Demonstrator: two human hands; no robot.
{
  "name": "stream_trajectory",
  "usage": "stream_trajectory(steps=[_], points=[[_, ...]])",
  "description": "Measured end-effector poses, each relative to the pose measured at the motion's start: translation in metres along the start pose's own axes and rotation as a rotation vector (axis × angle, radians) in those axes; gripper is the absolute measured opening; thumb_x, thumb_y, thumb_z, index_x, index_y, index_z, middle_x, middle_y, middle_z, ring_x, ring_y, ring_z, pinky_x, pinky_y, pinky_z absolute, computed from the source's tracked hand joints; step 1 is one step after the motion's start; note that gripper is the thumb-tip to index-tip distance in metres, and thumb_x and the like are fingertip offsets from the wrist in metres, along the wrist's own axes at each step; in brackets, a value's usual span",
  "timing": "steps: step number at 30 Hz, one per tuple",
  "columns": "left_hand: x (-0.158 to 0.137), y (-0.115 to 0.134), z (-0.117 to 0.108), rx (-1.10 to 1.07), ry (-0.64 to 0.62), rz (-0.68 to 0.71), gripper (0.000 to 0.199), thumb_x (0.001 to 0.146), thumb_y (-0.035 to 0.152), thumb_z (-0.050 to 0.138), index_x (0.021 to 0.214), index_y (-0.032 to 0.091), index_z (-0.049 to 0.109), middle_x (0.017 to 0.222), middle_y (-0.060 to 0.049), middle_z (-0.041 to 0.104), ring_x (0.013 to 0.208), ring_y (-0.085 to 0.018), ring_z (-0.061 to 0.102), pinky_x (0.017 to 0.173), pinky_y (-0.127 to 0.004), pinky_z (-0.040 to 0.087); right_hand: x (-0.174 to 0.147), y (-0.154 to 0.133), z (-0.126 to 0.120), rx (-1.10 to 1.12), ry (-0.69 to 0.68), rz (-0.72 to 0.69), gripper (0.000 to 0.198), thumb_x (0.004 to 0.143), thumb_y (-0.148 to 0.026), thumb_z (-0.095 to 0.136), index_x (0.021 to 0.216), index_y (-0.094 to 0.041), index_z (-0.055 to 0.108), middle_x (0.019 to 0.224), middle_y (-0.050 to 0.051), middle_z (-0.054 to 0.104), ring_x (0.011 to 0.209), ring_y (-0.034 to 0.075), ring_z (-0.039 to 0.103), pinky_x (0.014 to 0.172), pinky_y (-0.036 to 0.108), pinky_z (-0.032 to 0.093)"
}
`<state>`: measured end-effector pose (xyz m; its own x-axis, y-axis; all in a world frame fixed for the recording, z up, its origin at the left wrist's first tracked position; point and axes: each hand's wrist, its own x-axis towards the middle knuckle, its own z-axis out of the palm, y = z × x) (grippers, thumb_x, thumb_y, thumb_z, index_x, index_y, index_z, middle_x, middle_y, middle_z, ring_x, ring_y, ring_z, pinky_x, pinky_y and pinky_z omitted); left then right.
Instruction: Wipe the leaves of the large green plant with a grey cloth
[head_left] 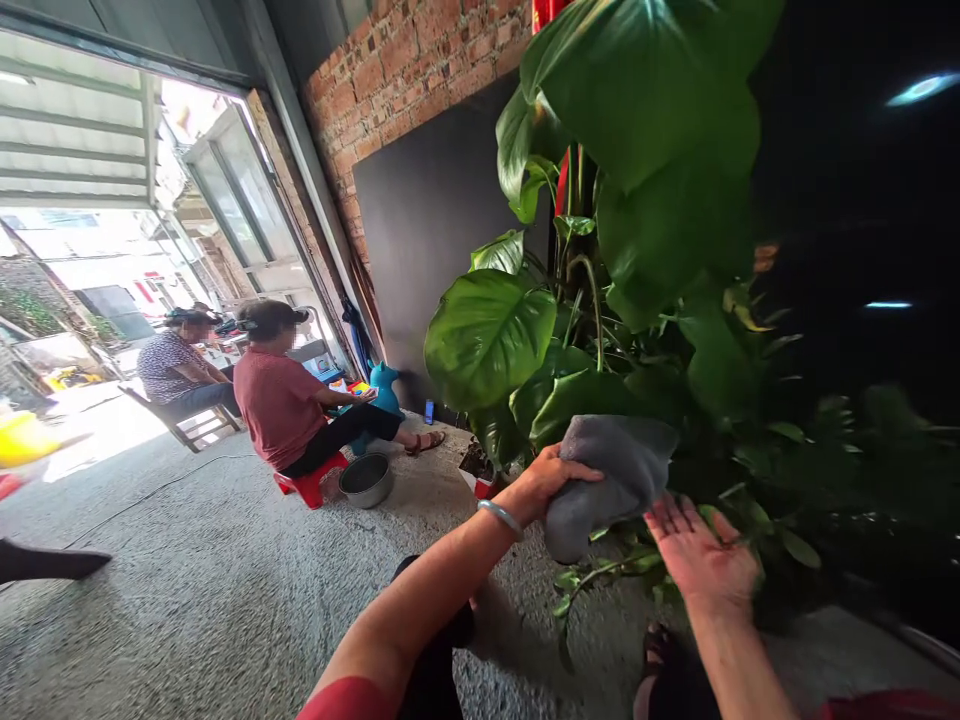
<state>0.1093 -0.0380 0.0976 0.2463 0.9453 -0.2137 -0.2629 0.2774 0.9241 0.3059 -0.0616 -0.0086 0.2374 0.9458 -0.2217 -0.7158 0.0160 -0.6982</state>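
1. I am seeing my left hand (551, 480) gripping a grey cloth (611, 480), fingers curling over its near edge, thumb lying along the top; the cloth is bulging out past the knuckles toward the plant.
2. My right hand (701, 555) is lying open, palm up, fingers spread wide, just below and right of the cloth, cradling a leaf (742, 520) of the big-leaved potted plant (487, 335).
3. A silver bangle (501, 517) is sitting on my left wrist.
4. Two people are sitting well apart on the left, one on a red stool (307, 485) beside a metal basin (366, 480).
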Motion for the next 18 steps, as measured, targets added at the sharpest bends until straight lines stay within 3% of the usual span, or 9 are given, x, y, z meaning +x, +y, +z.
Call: stream_trajectory(steps=[4,8,11,15,18], points=[[-0.003,-0.007,-0.019,0.011,0.049,-0.005,0.044,0.058,0.014,0.086,0.100,0.019,0.080,0.095,-0.007,0.080,0.082,-0.025,0.074,0.076,-0.037,0.061,0.040,-0.031,-0.009,0.103,0.076,0.027,0.022,0.092,-0.044,0.061,0.108,-0.029,0.061,0.134,0.009,0.064,0.128,0.024,0.066,0.118,0.058,0.051],[-0.012,-0.002,-0.020,0.031,0.059,0.037,0.046,0.056,0.016,0.089,0.101,0.020,0.079,0.096,-0.007,0.080,0.086,-0.026,0.074,0.074,-0.033,0.059,0.060,-0.032,0.005,-0.016,0.158,0.210,0.019,0.095,-0.049,0.057,0.097,-0.029,0.057,0.121,0.008,0.061,0.114,0.024,0.066,0.110,0.055,0.055],[-0.017,-0.001,-0.023,0.042,0.070,0.040,0.047,0.055,0.016,0.090,0.100,0.019,0.079,0.094,-0.008,0.079,0.084,-0.025,0.074,0.073,-0.033,0.059,0.057,-0.031,0.005,-0.036,0.206,0.261,0.022,0.093,-0.050,0.060,0.091,-0.030,0.052,0.111,0.005,0.057,0.102,0.023,0.064,0.108,0.058,0.056],[-0.041,0.013,-0.018,0.046,0.063,0.039,0.044,0.055,0.014,0.088,0.099,0.017,0.079,0.090,-0.006,0.079,0.080,-0.024,0.072,0.073,-0.032,0.059,0.064,-0.042,-0.012,0.038,0.198,0.099,0.022,0.094,-0.052,0.060,0.092,-0.030,0.058,0.117,0.006,0.064,0.108,0.023,0.066,0.109,0.055,0.056],[-0.066,0.036,0.007,0.009,-0.048,0.077,0.039,0.059,0.017,0.088,0.097,0.018,0.078,0.088,-0.005,0.078,0.084,-0.024,0.074,0.077,-0.032,0.060,0.083,-0.049,-0.026,-0.036,0.145,-0.042,0.011,0.090,-0.039,0.066,0.094,-0.029,0.064,0.119,0.007,0.072,0.118,0.028,0.066,0.106,0.058,0.056]])
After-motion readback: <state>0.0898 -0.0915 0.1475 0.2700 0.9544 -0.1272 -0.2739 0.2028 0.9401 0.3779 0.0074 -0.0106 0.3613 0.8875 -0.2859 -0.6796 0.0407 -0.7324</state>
